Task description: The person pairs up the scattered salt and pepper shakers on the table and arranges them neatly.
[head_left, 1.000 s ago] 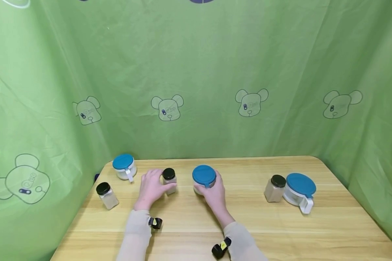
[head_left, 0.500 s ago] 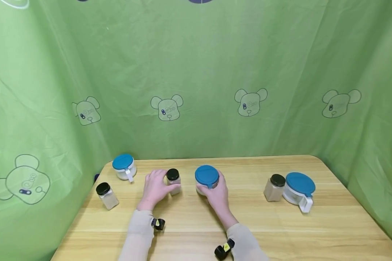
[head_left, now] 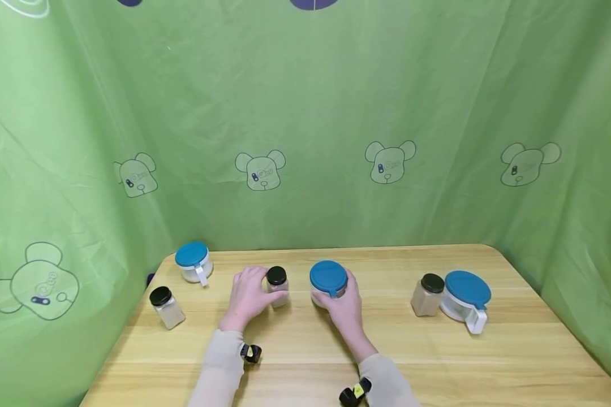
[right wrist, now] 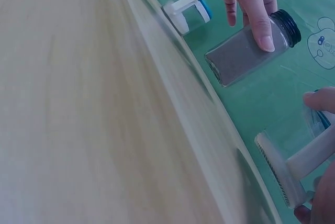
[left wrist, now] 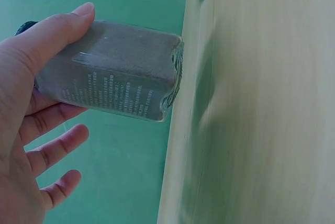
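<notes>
My left hand [head_left: 246, 297] pinches a square glass spice jar [head_left: 277, 276] with a black lid between thumb and index finger. In the left wrist view the jar [left wrist: 120, 69] holds grey-brown powder and hangs just above the table; the other fingers are spread. My right hand [head_left: 347, 308] grips a round clear seasoning pot [head_left: 328, 276] with a blue lid, to the right of that jar. The right wrist view shows this pot [right wrist: 277, 140] with its white handle towards the palm, also raised off the tabletop. Part of the right hand is cut off there.
At the left of the wooden table [head_left: 295, 345] stand another blue-lidded pot [head_left: 192, 260] and a black-lidded jar [head_left: 168, 308]. A third black-lidded jar [head_left: 427, 295] and a larger blue-lidded pot [head_left: 467, 294] stand close together on the right. A green curtain [head_left: 315, 209] hangs behind.
Both hands have shifted a little to the right, carrying the spice jar and the seasoning pot along. The other jars and pots stay where they were.
</notes>
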Demonstrator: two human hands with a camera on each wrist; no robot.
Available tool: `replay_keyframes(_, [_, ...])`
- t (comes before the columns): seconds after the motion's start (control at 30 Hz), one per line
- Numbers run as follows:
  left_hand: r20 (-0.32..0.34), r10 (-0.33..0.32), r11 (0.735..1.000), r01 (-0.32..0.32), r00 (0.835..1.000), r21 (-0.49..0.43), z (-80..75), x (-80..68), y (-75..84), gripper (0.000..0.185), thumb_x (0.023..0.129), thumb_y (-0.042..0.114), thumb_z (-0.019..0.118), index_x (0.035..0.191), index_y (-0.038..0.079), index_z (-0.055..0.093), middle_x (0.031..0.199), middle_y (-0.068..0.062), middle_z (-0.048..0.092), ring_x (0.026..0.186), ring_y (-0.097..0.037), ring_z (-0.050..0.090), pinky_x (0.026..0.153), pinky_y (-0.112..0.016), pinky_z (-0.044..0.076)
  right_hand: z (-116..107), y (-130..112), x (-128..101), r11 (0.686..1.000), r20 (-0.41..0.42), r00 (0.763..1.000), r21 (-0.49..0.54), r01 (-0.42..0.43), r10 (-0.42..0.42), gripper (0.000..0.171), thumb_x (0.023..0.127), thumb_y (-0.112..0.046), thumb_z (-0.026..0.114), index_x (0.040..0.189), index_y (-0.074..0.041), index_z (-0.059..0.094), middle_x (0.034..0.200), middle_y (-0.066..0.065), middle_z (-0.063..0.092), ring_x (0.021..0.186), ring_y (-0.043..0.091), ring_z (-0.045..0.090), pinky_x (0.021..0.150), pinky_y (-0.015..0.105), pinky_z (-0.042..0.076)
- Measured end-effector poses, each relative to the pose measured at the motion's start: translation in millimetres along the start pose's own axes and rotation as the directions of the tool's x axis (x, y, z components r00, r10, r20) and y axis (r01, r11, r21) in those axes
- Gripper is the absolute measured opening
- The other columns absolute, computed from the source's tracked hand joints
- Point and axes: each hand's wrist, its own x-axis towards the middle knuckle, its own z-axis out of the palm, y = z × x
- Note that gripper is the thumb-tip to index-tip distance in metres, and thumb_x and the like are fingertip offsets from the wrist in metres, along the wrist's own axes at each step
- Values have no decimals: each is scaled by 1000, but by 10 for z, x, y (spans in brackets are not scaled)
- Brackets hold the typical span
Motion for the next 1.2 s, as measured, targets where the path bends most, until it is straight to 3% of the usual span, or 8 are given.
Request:
replay_keyframes(0.33, [-14, 54, 999, -54, 998, -1, 59, -20, 99, 67, 70, 57, 80, 115, 9, 67, 119, -8, 69, 119, -29, 56, 105, -50, 38, -99, 6, 6, 1000, -11, 1000, 0, -11, 11, 100, 69, -31, 89, 147, -6, 32, 148, 19, 44, 137, 38, 42, 113, 59, 32])
replay_keyframes(0.63, [27, 71, 997, -71, 997, 1, 112, -17, 178, 72, 70, 65, 75, 117, 11, 65, 121, -6, 68, 120, -28, 55, 107, -49, 37, -195, 11, 11, 999, -10, 999, -6, -34, 34, 103, 69, -35, 88, 149, -7, 29, 150, 18, 41, 138, 38, 39, 114, 59, 31])
replay_keyframes(1.2, [24, 116, 993, -115, 993, -35, 179, -18, 346, 66, 69, 58, 80, 113, 11, 66, 116, -5, 69, 117, -26, 56, 104, -48, 39, -324, 26, -34, 999, -45, 998, -1, -45, 45, 102, 69, -33, 88, 149, -7, 30, 149, 18, 41, 138, 37, 39, 115, 58, 31])
